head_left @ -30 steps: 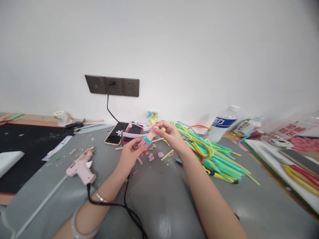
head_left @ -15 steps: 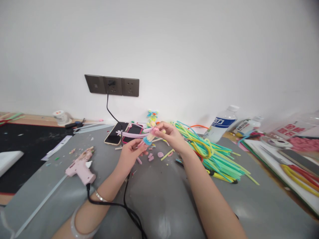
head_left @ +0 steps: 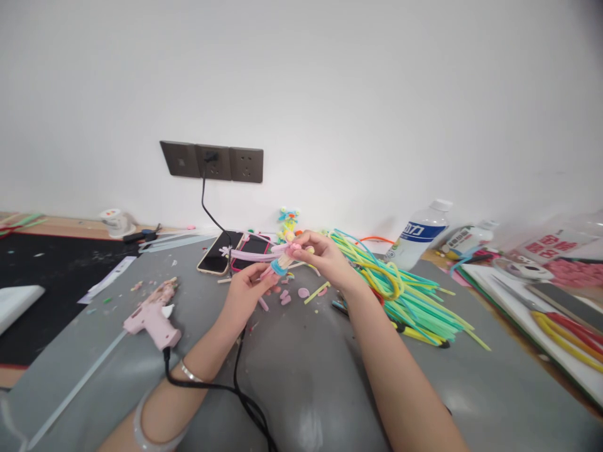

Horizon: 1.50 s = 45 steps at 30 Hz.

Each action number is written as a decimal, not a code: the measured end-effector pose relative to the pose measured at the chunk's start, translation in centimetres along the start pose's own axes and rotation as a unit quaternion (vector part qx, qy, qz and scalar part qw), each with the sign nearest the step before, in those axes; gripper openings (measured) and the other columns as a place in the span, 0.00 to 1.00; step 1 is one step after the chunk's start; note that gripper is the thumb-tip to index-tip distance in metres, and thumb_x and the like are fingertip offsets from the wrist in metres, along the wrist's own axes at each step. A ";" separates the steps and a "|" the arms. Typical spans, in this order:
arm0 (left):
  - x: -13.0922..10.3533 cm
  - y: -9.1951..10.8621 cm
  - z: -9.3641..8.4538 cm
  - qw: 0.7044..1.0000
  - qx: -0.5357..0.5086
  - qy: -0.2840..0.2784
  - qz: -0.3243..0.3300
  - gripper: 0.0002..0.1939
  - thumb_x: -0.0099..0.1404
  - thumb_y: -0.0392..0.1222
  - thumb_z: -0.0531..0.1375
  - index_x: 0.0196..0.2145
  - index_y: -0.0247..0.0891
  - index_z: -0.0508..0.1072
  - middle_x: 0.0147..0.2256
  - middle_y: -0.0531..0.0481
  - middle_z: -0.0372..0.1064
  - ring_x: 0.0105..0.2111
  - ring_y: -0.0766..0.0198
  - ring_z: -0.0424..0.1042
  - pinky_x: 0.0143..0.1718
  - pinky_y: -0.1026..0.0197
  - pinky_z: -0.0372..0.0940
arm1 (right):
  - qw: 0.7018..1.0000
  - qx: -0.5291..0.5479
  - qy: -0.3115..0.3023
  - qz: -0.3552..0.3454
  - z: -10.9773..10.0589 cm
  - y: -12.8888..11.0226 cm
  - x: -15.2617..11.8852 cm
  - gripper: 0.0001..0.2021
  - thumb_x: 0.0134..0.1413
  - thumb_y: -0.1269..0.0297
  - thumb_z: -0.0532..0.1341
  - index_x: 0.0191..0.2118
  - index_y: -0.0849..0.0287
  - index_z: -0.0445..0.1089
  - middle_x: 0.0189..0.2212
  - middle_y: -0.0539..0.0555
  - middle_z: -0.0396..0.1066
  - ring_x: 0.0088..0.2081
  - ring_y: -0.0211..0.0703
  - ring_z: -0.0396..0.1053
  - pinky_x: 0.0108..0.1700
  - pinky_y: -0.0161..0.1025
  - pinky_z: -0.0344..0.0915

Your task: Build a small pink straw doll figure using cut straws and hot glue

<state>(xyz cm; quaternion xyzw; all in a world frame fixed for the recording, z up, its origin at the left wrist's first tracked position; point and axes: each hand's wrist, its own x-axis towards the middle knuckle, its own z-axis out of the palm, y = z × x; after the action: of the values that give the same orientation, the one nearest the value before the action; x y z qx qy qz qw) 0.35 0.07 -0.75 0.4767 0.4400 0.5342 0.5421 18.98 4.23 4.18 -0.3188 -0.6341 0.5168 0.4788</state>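
A small figure in pink, cream and blue [head_left: 279,268], seemingly made of fuzzy craft stems, is held between my two hands above the table. My left hand [head_left: 245,287] is closed on its lower end, just below the blue band. The fingers of my right hand [head_left: 326,258] pinch its pink upper end. Long lilac stems [head_left: 252,255] stick out to the left from the figure. Beneath lie small lilac pieces [head_left: 285,297] and a short yellow-green stem [head_left: 316,292]. My fingers partly hide the figure.
A pink glue gun [head_left: 153,319] lies at left, its black cable [head_left: 202,384] running under my left forearm. Two phones [head_left: 214,254] lie behind my left hand. To the right are a heap of green and yellow stems [head_left: 414,307], a water bottle [head_left: 419,235] and scissors [head_left: 541,314].
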 end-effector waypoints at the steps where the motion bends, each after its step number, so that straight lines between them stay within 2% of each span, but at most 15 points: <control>1: 0.0 0.0 0.0 1.000 0.000 -0.001 0.001 0.21 0.49 0.51 0.72 0.37 0.35 0.79 0.29 0.48 0.79 0.25 0.61 0.77 0.26 0.64 0.66 | 1.000 0.001 0.000 0.000 0.0 0.0 0.0 0.14 0.46 0.54 0.71 0.31 0.56 0.70 0.28 0.48 0.71 0.30 0.38 0.68 0.39 0.39 0.66; 9: 0.0 -0.2 -0.1 1.000 0.005 -0.005 -0.002 0.20 0.50 0.50 0.72 0.37 0.35 0.78 0.30 0.48 0.80 0.25 0.60 0.78 0.26 0.64 0.66 | 1.000 -0.002 -0.002 0.000 -0.1 0.3 0.1 0.15 0.45 0.53 0.71 0.31 0.56 0.70 0.29 0.49 0.73 0.31 0.40 0.69 0.39 0.40 0.67; 15: -0.1 -0.1 0.0 0.999 -0.007 -0.036 -0.035 0.20 0.52 0.52 0.71 0.39 0.36 0.78 0.34 0.45 0.81 0.26 0.60 0.78 0.26 0.64 0.67 | 0.999 -0.038 -0.010 -0.015 0.0 0.3 0.1 0.13 0.53 0.51 0.67 0.32 0.56 0.69 0.31 0.50 0.74 0.36 0.43 0.71 0.43 0.41 0.68; 21: -0.2 0.1 0.3 0.995 -0.055 -0.047 -0.068 0.21 0.51 0.50 0.72 0.40 0.36 0.77 0.36 0.45 0.81 0.29 0.61 0.79 0.29 0.66 0.69 | 0.999 -0.042 0.001 -0.028 -0.2 1.1 0.4 0.15 0.56 0.51 0.64 0.45 0.53 0.72 0.40 0.51 0.74 0.43 0.45 0.72 0.46 0.41 0.69; 24: -0.3 0.1 0.4 0.994 -0.065 -0.052 -0.069 0.21 0.51 0.48 0.72 0.40 0.36 0.77 0.36 0.47 0.80 0.33 0.60 0.80 0.31 0.66 0.71 | 0.999 -0.042 -0.017 -0.023 -0.4 1.3 0.4 0.15 0.57 0.52 0.63 0.46 0.52 0.72 0.41 0.51 0.75 0.44 0.46 0.73 0.49 0.42 0.69; 30: -0.6 0.7 0.6 0.991 -0.111 -0.054 -0.052 0.21 0.54 0.46 0.71 0.44 0.39 0.75 0.39 0.48 0.77 0.39 0.58 0.79 0.35 0.66 0.72 | 0.996 0.010 -0.091 -0.014 -0.3 1.5 0.2 0.21 0.53 0.56 0.68 0.52 0.51 0.70 0.52 0.54 0.72 0.52 0.47 0.71 0.54 0.44 0.67; 34: -0.5 0.7 0.6 0.987 -0.154 -0.025 -0.026 0.20 0.54 0.46 0.71 0.43 0.39 0.75 0.34 0.52 0.76 0.36 0.64 0.78 0.38 0.65 0.73 | 0.990 -0.037 -0.134 -0.005 0.4 1.9 0.3 0.18 0.49 0.59 0.70 0.47 0.56 0.73 0.47 0.55 0.74 0.51 0.48 0.70 0.54 0.45 0.66; 39: -0.2 0.5 0.5 0.983 -0.183 -0.029 -0.017 0.21 0.51 0.46 0.73 0.41 0.37 0.78 0.34 0.51 0.76 0.33 0.66 0.76 0.37 0.65 0.74 | 0.992 -0.045 -0.116 -0.023 1.6 2.8 0.5 0.15 0.48 0.61 0.71 0.42 0.59 0.74 0.42 0.53 0.74 0.46 0.45 0.71 0.55 0.46 0.64; 45: -0.2 0.7 0.5 0.980 -0.194 -0.031 -0.031 0.18 0.51 0.46 0.73 0.38 0.35 0.80 0.34 0.50 0.77 0.33 0.65 0.76 0.38 0.64 0.74 | 0.995 -0.016 -0.101 -0.020 2.1 3.3 0.6 0.12 0.49 0.60 0.70 0.39 0.58 0.73 0.38 0.52 0.73 0.42 0.44 0.70 0.48 0.42 0.68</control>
<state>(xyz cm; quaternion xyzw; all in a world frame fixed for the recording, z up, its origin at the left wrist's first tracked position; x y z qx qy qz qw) 0.77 -0.21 0.00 0.3652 0.3257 0.5771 0.6538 16.56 4.87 1.17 -0.2598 -0.6940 0.5259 0.4175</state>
